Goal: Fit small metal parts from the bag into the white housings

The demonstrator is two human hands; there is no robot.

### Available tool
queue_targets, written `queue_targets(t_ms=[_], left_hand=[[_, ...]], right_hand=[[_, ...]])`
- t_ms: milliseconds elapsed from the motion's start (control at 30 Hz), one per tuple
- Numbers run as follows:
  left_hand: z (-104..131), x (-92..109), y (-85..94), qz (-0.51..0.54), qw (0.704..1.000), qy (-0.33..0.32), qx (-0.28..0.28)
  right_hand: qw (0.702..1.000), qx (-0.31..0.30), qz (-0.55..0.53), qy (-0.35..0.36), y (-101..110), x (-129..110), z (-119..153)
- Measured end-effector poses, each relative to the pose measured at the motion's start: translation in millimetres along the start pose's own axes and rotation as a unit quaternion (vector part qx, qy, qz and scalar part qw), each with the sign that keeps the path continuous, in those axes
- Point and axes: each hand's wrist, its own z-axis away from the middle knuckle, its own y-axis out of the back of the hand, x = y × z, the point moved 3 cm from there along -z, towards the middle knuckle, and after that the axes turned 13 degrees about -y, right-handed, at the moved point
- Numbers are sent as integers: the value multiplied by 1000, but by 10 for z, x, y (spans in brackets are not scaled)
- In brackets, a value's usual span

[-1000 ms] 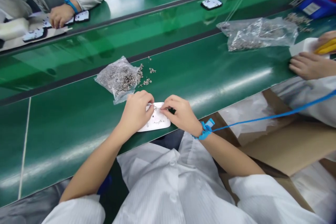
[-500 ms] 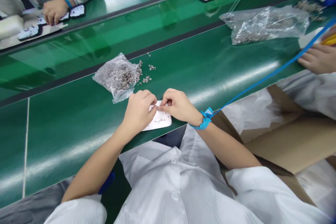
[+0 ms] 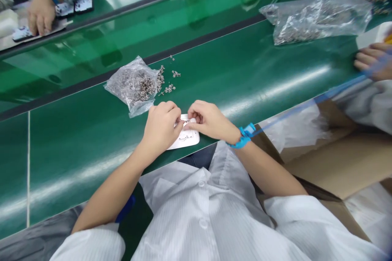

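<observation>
A white plastic plate [image 3: 187,138] with rounded corners lies on the green bench at its front edge. My left hand [image 3: 162,125] rests over the plate's left part, its fingers curled and pinched near the middle. From the right, my right hand [image 3: 210,120] bends over the plate, fingers curled, thumb and fingertips close to the left fingertips. Anything between either hand's fingers is too small to make out. Behind my hands a clear bag [image 3: 131,83] of small metal parts lies open, with loose metal parts [image 3: 169,88] spilled beside it.
Another bag [image 3: 318,20] of metal parts lies at the back right, near a person's hand [image 3: 375,61]. Beyond the green divider, another hand [image 3: 42,13] touches dark-edged pieces. An open cardboard box [image 3: 324,167] stands at my right. A blue cord runs from my right wristband [image 3: 243,136].
My right fingertips have shifted slightly away from the plate's middle. The view has shifted a little, and the hand across the divider has moved left.
</observation>
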Motion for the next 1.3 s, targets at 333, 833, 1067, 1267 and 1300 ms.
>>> queue_targets(t_ms=[333, 833, 1067, 1267, 1300], left_hand=[[1, 51, 3, -23, 1000, 16, -5], [-73, 12, -2, 43, 998, 41, -14], [-25, 25, -53, 2, 1000, 24, 4], [-16, 17, -30, 16, 1000, 7, -1], [-13, 17, -24, 21, 1000, 3, -3]], right_hand=[[979, 149, 32, 136, -175, 24, 375], [982, 105, 95, 129, -123, 3, 351], [998, 46, 36, -14, -80, -27, 103], [990, 24, 126, -53, -129, -106, -7], [990, 28, 131, -47, -138, -90, -4]])
